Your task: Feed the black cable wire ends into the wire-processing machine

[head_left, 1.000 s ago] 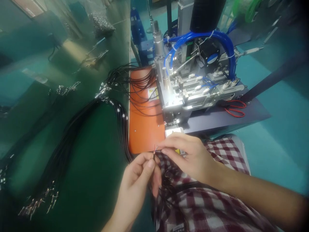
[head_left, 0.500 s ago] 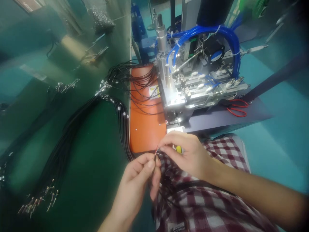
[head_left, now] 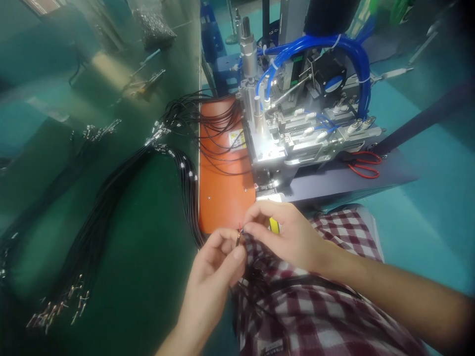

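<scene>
While both hands, left (head_left: 215, 262) and right (head_left: 285, 235), pinch the wire (head_left: 238, 236) tip at the table's near edge, those thin strands could fray if tugged hard.

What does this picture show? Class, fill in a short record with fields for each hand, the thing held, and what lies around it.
left hand: left hand pinches the black cable just below its end
right hand: right hand pinches the thin wires at the cable's tip
grip: both shut on the cable
lap: checked cloth under the hands
ahead: orange plate, then a machine with blue hoses
left side: cable bundle on the green table
right side: red scissors
</scene>
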The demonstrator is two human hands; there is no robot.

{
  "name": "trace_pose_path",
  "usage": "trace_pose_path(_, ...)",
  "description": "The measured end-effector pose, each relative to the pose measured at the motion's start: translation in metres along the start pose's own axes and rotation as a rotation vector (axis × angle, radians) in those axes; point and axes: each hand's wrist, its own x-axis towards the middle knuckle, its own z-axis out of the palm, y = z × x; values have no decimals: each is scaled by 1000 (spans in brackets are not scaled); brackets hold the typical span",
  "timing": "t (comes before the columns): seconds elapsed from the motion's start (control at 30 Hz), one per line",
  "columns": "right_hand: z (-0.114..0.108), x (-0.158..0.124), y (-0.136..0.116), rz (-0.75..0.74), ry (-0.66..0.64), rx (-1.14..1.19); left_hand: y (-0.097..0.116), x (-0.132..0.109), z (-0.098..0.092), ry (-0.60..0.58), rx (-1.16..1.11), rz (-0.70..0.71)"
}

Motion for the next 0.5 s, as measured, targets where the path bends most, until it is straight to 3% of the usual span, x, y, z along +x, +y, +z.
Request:
trace_pose_path(0.27,2,3,-4,63,-40,82,2,2,2,6,-50,-6)
trace_pose_path(0.5,3,0,0,1,20,43,0,2,3,20,-53,16)
